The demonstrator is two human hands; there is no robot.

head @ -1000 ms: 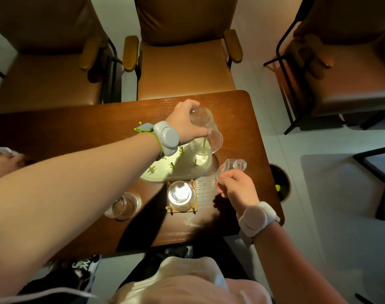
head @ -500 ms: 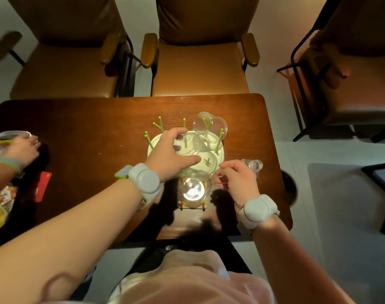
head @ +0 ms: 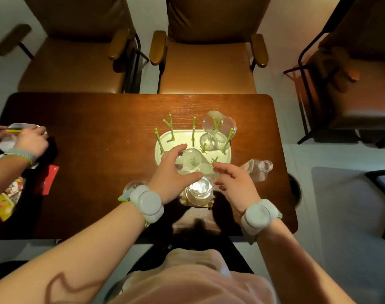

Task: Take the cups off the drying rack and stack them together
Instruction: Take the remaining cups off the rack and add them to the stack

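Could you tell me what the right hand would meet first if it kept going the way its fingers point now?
Most likely the clear cup held in the left hand: the right hand, open, points left towards it. Depth is unclear.

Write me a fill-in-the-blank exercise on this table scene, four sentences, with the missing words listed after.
1. The left hand grips a clear ____.
2. The drying rack has pegs coloured ____.
3. One cup on the pegs hangs at the rack's far ____ corner.
4. The right hand holds ____.

Missing words: cup; green; right; nothing
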